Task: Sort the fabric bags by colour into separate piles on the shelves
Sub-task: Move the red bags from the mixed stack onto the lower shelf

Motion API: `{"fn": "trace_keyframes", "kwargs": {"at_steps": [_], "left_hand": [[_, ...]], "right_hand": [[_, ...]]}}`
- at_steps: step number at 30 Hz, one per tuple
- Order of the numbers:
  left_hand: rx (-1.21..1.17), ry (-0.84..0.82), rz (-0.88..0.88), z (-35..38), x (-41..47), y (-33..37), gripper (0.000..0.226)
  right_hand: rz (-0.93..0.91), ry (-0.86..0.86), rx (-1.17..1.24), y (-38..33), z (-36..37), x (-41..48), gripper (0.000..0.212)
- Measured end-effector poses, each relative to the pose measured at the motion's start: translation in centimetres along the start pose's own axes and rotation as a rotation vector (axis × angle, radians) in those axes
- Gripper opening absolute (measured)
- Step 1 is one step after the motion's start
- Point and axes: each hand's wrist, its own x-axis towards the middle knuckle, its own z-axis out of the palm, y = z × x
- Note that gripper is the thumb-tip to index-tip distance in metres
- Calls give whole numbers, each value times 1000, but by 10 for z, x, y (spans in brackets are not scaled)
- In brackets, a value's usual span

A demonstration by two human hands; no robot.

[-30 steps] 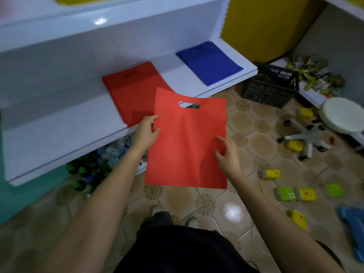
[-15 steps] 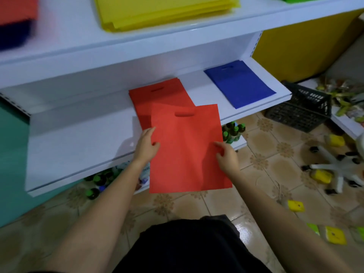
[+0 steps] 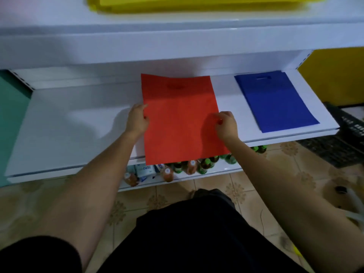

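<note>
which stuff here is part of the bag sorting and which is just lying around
Part of the job:
- red bag, held by left hand and right hand
- blue bag
- yellow bags
- white shelf

Just lying about:
- bottles on the lowest shelf
- black crate

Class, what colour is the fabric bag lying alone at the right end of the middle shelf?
Blue: the blue bag shows plainly in the head view.
</note>
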Motion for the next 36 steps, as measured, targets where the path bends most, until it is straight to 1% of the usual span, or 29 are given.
{"fn": "trace_keyframes", "kwargs": {"at_steps": [5,8,12,16,19,21,24,28,32,36], "left_hand": [[24,6,-45,28,39,-15,50],[42,-36,-64,41,48,-23,54],[127,-123,-158,50,52,-23,56],[115,-57,-182,51,49,-21,53],[28,81,-186,50,36,-17,49],[-29,156,-169,47,19,-12,44],[-112,215,-185,43,-14,-9,41],[-171,293,-320,30,-82,-22,40],[-158,388,-382,4,-153,-47,41],[-186,440,-460,-36,-224,-74,42]], "right_hand": [[-88,-72,-31,16,21,52,47],[-97,-115,-44,29,31,65,48],[-116,-176,-133,44,38,73,44],[-115,-165,-179,52,38,81,42],[-188,-152,-166,49,33,79,41],[-282,-180,-179,41,29,72,43],[-414,-272,-199,24,27,50,53],[-557,-389,-216,-6,37,5,42],[-631,-512,-172,-32,65,-50,42],[-647,-583,-124,-69,94,-118,39]]}}
